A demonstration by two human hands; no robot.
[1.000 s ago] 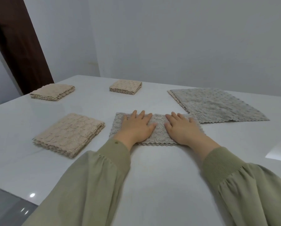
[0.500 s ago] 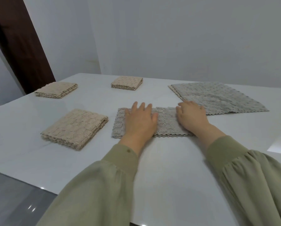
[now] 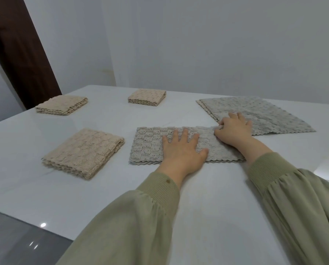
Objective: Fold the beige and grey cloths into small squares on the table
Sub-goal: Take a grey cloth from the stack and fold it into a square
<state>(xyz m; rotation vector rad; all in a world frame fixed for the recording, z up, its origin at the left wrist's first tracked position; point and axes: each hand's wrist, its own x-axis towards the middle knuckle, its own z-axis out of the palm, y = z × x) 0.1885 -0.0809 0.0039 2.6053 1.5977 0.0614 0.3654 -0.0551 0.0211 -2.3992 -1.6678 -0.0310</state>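
step: second fold of the grey strip (image 3: pixel 150 148), which lies as a long rectangle mid-table (image 3: pixel 102 188); judged one cross-fold short of a small square.
left hand (image 3: pixel 182 152): flat, fingers spread, pressing the strip's middle.
right hand (image 3: pixel 234 133): fingers curled at the strip's right end, apparently pinching its far corner.
next move: probably lift the right end and carry it left over the pressed line; calls for matching scalloped edges and keeping the layers from slipping.
waiting: grey stack (image 3: pixel 265 113), lying unfolded, just beyond the right hand.
done: near beige cloth (image 3: pixel 83 152), far-left beige cloth (image 3: pixel 62 104) and far-centre beige cloth (image 3: pixel 147 97), each folded.
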